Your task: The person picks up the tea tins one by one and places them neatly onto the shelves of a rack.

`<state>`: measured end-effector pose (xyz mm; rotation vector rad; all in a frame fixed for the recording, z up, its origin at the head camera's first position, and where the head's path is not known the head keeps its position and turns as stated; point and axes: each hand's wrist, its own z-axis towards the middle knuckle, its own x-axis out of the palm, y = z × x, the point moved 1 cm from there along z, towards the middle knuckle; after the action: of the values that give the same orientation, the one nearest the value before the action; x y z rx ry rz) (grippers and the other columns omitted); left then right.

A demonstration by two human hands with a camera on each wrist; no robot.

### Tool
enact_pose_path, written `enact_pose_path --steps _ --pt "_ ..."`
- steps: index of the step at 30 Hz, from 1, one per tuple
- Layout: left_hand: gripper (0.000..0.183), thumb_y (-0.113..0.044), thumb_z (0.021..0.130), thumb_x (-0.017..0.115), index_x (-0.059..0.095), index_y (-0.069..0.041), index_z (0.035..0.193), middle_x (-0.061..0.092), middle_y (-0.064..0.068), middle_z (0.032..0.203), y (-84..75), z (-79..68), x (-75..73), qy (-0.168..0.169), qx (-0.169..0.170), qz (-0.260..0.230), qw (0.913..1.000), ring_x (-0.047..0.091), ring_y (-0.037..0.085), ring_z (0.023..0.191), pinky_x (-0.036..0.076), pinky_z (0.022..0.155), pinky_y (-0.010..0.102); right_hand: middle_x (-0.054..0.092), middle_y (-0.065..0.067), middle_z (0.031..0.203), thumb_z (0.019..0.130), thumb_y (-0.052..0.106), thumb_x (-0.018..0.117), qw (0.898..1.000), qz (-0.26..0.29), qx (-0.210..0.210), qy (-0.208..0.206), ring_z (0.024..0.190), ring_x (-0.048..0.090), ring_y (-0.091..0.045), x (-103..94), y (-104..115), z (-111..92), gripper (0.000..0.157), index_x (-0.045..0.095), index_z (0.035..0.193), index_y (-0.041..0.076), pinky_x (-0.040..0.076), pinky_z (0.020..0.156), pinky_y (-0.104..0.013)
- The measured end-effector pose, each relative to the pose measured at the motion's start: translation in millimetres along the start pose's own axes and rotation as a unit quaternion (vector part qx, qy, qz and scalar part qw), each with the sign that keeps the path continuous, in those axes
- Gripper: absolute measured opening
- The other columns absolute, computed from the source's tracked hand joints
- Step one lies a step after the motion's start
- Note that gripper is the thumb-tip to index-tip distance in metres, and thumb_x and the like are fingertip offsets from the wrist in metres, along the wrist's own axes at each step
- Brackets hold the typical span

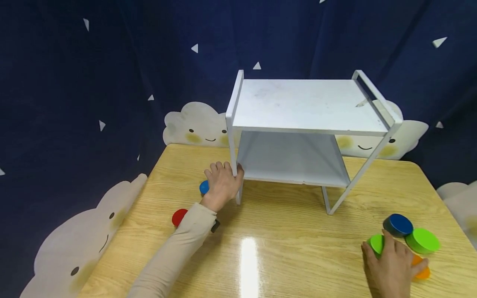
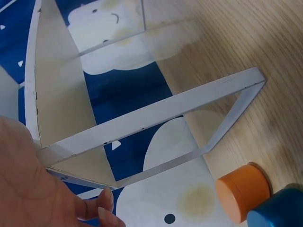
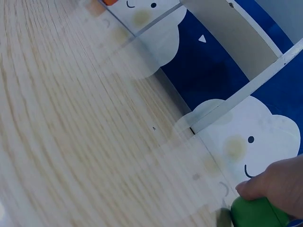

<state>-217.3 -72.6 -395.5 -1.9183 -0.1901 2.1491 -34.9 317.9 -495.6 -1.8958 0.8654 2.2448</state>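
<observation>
A white two-tier shelf (image 1: 298, 103) stands on the wooden table. My left hand (image 1: 223, 184) grips its left side frame at the lower tier; the left wrist view shows the thumb and fingertips about the corner. At the right, my right hand (image 1: 395, 265) holds a green round block (image 1: 376, 244) between thumb and index finger, also visible as a green block (image 3: 258, 213) in the right wrist view. An orange round block (image 1: 421, 267) lies under its outer fingers, partly covered. Just beyond are a dark blue round block (image 1: 398, 224) and another green round block (image 1: 422, 241).
Left of the shelf are a blue round block (image 1: 204, 187) and a red one (image 1: 179, 217), both partly hidden by my left arm. An orange block (image 2: 242, 193) and a blue one (image 2: 279, 210) appear in the left wrist view. A dark blue curtain (image 1: 290, 37) hangs behind.
</observation>
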Motion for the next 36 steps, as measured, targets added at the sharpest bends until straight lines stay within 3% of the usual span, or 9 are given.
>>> enact_pose_path --steps 22,26,30,36 --pt "0.052 -0.043 0.100 0.023 0.047 -0.003 0.077 0.043 0.014 0.080 -0.2 -1.8 -2.2 0.007 0.001 -0.019 0.9998 0.039 0.033 0.082 0.032 0.075 0.048 0.040 -0.043 0.124 0.089 0.022 0.069 0.998 0.021 -0.042 -0.033 0.117 0.031 -0.058 1.0 24 -2 0.067 0.036 0.138 -0.009 -0.009 0.105 -0.069" --pt "0.052 -0.044 0.100 0.023 0.048 -0.003 0.077 0.042 0.014 0.080 -0.3 -1.5 -2.5 0.008 0.001 -0.021 0.9997 0.038 0.033 0.081 0.032 0.074 0.047 0.042 -0.042 0.122 0.087 0.019 0.070 0.996 0.042 -0.064 -0.043 0.114 0.034 -0.057 1.0 32 -3 0.068 0.036 0.139 -0.009 0.007 0.107 -0.065" --pt "0.053 -0.044 0.099 0.022 0.048 -0.003 0.078 0.042 0.014 0.081 0.0 -1.2 -1.6 0.011 -0.002 -0.019 0.9998 0.038 0.033 0.082 0.032 0.075 0.047 0.042 -0.040 0.121 0.088 0.017 0.068 0.995 0.064 -0.071 -0.038 0.112 0.035 -0.054 0.9 39 -4 0.068 0.034 0.141 -0.007 0.026 0.095 -0.062" --pt "0.054 -0.045 0.099 0.021 0.048 -0.003 0.078 0.042 0.014 0.080 -0.1 -1.9 -1.4 0.013 -0.003 -0.019 0.9997 0.037 0.033 0.082 0.032 0.074 0.047 0.044 -0.039 0.118 0.087 0.016 0.069 0.994 0.066 -0.080 -0.035 0.106 0.040 -0.053 1.8 46 -2 0.067 0.036 0.140 -0.008 0.034 0.087 -0.062"
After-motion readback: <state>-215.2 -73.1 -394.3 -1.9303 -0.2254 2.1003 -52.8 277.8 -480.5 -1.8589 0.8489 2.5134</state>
